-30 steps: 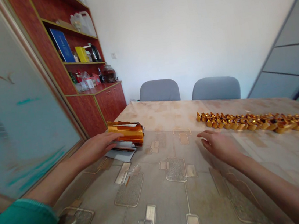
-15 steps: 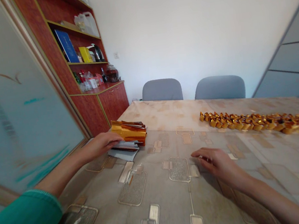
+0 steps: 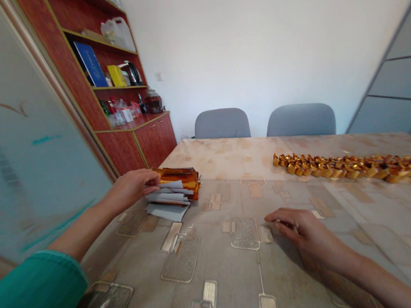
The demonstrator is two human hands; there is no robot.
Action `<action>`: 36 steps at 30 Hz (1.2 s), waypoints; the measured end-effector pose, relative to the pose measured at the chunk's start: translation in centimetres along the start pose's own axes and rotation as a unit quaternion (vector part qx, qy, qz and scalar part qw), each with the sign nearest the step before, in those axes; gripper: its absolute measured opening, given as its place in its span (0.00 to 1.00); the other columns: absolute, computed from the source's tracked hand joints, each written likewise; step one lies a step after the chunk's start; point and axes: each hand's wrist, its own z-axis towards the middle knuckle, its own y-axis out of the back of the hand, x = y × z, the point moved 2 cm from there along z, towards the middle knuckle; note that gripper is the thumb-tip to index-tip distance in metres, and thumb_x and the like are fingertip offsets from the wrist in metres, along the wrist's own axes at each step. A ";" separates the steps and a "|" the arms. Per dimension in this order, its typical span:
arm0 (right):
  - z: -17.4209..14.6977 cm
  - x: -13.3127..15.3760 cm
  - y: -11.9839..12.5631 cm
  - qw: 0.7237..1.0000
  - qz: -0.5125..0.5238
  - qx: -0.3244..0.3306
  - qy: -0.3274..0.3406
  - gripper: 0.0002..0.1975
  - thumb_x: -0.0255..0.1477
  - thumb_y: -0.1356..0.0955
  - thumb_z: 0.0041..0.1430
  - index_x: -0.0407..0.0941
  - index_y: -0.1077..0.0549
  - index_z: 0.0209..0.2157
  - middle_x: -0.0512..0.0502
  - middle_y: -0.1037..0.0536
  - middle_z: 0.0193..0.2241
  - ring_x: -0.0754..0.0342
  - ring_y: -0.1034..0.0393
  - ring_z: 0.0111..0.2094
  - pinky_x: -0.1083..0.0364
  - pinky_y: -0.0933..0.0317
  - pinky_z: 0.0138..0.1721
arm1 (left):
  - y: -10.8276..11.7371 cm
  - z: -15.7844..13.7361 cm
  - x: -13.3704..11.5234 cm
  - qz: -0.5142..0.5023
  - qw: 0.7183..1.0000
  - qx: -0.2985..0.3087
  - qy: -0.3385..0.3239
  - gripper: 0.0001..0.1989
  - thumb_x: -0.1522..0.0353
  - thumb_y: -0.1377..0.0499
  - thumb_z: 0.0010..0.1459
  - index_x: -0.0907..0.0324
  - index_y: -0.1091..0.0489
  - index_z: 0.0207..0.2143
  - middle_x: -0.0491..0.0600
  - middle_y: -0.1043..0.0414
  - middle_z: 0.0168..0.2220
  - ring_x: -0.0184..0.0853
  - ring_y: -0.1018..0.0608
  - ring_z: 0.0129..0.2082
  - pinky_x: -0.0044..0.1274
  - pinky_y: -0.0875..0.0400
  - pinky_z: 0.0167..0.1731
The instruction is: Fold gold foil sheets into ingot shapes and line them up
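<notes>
A pile of gold foil paper sheets [image 3: 188,177] with grey-white backs lies on the table at the left, its edges fanned and curling. My left hand [image 3: 142,180] is at the pile's left end, thumb and fingers closed on the edge of the foil sheets. To the right, my right hand [image 3: 295,225] hovers low over the tablecloth, palm down. Its index finger reaches out and the thumb is apart from it, while the other fingers curl loosely and are partly hidden. I see nothing held in it. Folded gold foil pieces [image 3: 345,165] stand in long rows at the far right.
A patterned cloth [image 3: 229,268] covers the table. Two grey chairs [image 3: 221,123] stand at its far side against the white wall. Back left is a red-brown shelf cabinet [image 3: 120,148] holding bottles and boxes, beside a frosted glass door [image 3: 39,167].
My left hand has drawn slightly back to the left and up, and its fingers have closed on the sheets. More grey-white edges show in the pile. My right hand has barely moved.
</notes>
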 end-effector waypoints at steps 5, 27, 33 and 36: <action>0.1 0.2 0.1 1.000 0.014 -0.014 -0.002 0.13 0.28 0.38 0.64 0.45 0.21 0.39 0.42 0.17 0.37 0.47 0.23 0.38 0.51 0.31 0.40 | 1.1 -0.1 -0.5 -0.003 1.000 0.000 -0.005 0.16 0.63 0.49 0.67 0.61 0.24 0.40 0.44 0.24 0.35 0.32 0.23 0.35 0.19 0.33 0.37; -1.0 2.5 1.7 0.965 0.256 0.030 -0.041 0.26 0.27 0.38 0.66 0.44 0.40 0.65 0.34 0.28 0.58 0.41 0.30 0.57 0.44 0.30 0.52 | -1.3 -1.3 -20.9 -0.132 0.903 -0.217 -0.348 0.10 0.73 0.46 0.67 0.55 0.28 0.35 0.46 0.22 0.35 0.33 0.25 0.36 0.30 0.29 0.45; -2.1 1.3 1.1 0.954 0.285 -0.015 -0.095 0.14 0.32 0.34 0.63 0.46 0.25 0.49 0.40 0.17 0.41 0.44 0.21 0.39 0.46 0.26 0.44 | -4.3 -1.5 -21.8 -0.170 0.906 -0.253 -0.295 0.11 0.75 0.46 0.65 0.53 0.27 0.37 0.48 0.23 0.45 0.36 0.24 0.44 0.37 0.31 0.53; -3.0 0.7 1.6 0.961 0.205 -0.171 -0.071 0.09 0.37 0.31 0.61 0.47 0.23 0.36 0.43 0.18 0.31 0.46 0.22 0.32 0.50 0.26 0.33 | -6.0 -1.7 -22.0 -0.250 0.930 -0.206 -0.172 0.17 0.64 0.42 0.63 0.53 0.33 0.54 0.57 0.36 0.61 0.46 0.31 0.58 0.42 0.32 0.54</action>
